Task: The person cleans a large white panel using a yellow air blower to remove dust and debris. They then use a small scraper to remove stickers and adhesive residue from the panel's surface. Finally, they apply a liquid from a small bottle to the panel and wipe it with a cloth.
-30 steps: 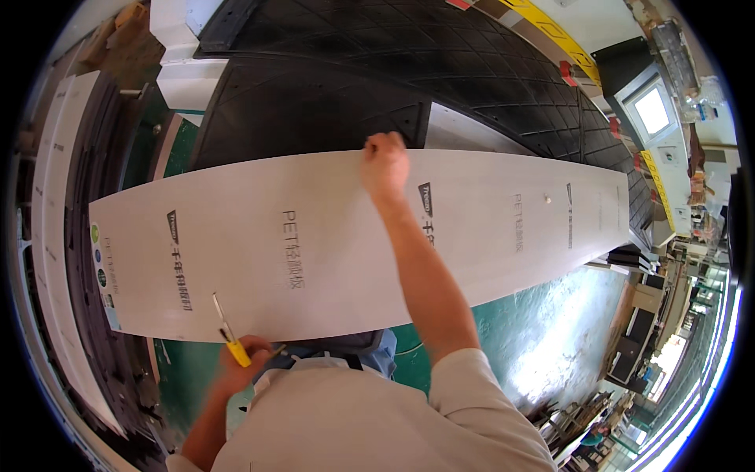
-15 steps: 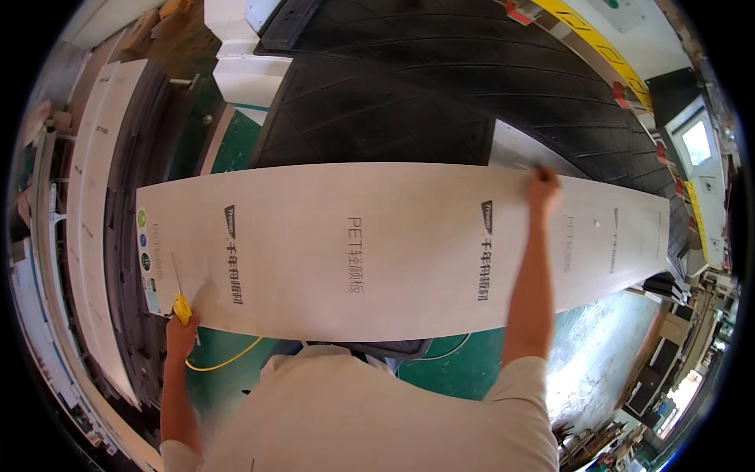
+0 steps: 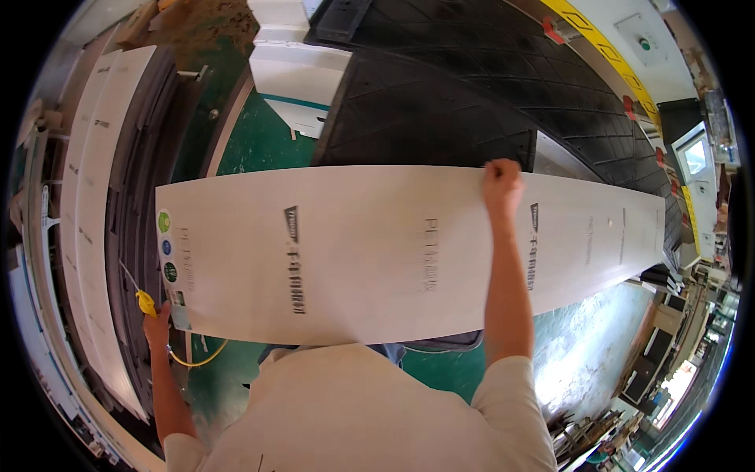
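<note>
A long pale board (image 3: 370, 259) with dark printing and round stickers at its left end lies crosswise in front of my body. My left hand (image 3: 157, 324) is closed around a yellow air blow gun (image 3: 146, 303), just off the board's left end. Its thin nozzle points up and left, over the neighbouring stack, and a yellow hose (image 3: 203, 360) hangs below. At the board's far edge, my right hand (image 3: 503, 187) is curled into a fist, arm stretched across the surface. Whatever its fingers may hold is hidden.
To the left stands a stack of long boards (image 3: 98, 204) with dark layers beneath. Beyond the board stretches a black machine bed (image 3: 440, 94), with a yellow strip (image 3: 609, 51) along its far side. White blocks (image 3: 303, 75) rise at the back left above the green floor (image 3: 252, 141).
My right hand has moved left along the far edge. My left hand and the blow gun have shifted left, off the board's end. The board sits farther right in view, its far-side surroundings too.
</note>
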The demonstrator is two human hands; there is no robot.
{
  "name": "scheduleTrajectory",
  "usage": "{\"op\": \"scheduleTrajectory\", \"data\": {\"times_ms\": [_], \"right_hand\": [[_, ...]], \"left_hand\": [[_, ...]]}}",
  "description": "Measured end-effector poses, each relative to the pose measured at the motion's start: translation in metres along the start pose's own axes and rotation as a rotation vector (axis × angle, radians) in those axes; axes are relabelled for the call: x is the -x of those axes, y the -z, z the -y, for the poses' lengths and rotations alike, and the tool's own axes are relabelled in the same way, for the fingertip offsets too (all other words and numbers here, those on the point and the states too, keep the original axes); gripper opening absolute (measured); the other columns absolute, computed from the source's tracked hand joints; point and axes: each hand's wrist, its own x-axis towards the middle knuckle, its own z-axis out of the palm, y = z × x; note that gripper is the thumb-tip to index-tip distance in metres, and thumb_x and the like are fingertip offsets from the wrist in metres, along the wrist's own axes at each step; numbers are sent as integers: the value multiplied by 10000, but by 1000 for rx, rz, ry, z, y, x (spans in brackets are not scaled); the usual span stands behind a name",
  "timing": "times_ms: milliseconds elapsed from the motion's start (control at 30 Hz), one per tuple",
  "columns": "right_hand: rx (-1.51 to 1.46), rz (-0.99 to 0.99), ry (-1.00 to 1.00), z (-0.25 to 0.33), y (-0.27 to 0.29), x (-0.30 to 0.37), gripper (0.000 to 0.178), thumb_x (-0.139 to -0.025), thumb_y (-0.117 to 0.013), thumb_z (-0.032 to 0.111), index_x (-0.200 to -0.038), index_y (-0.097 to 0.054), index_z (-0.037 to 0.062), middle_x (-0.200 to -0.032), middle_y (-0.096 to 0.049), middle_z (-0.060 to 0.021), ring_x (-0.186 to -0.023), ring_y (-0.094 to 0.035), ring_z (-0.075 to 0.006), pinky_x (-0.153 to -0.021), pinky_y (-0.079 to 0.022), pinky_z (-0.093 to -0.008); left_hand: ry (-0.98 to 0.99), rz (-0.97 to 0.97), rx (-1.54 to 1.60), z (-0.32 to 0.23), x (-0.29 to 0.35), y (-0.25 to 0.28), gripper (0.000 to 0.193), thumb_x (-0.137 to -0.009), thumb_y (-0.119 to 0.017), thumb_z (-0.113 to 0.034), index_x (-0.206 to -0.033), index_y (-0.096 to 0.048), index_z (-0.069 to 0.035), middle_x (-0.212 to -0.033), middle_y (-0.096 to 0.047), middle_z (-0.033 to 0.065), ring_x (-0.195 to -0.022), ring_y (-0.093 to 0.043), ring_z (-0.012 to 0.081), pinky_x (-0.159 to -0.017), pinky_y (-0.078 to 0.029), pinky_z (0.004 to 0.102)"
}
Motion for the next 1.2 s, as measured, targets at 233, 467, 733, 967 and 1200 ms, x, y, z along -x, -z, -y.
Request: {"op": "scheduleTrajectory", "data": {"times_ms": [233, 467, 733, 967, 1200], "right_hand": [[-161, 125, 58, 250, -141, 82, 69, -835, -671, 53, -823, -612, 85, -864, -594, -124, -846, -629, -346, -681, -526, -479], [-300, 90, 80, 289, -177, 87, 41, -812, -738, 51, -845, -718, 67, -860, -711, -129, -804, -693, -328, -729, -556, -423], [451, 3, -428, -23, 18, 2, 270, -919, -712, 262, -1094, -763, 62, -1030, -759, -148, -947, -730, -308, -825, -567, -420], [306, -8, -204, 44, -35, 32, 221, -913, -704, 212, -1052, -740, 45, -1017, -730, -140, -932, -710, -305, -836, -551, -409], [-73, 58, -31, 330, -165, 107, 43, -871, -709, 34, -910, -690, 31, -854, -635, -140, -784, -642, -344, -703, -514, -421]], "left_hand": [[55, 501, 406, -62, -13, 11, 370, -1018, -643, -359, -1139, -698, -14, -748, -615, -17, -537, -528, 59, -492, -384, 217], [66, 612, 481, -40, -36, 7, 343, -1019, -650, -359, -1001, -696, -20, -684, -629, -4, -527, -526, 57, -468, -355, 227], [140, 563, 424, -47, -40, 9, 340, -1001, -680, -344, -1078, -704, -14, -769, -633, -5, -606, -504, 67, -539, -385, 247], [58, 714, 422, -38, -61, 11, 342, -1003, -671, -325, -1136, -716, -13, -830, -640, -17, -672, -519, 59, -594, -412, 241], [-136, 943, 423, -46, -84, 18, 325, -976, -711, -261, -1136, -727, 21, -879, -706, 16, -768, -637, 99, -688, -503, 271]]}}
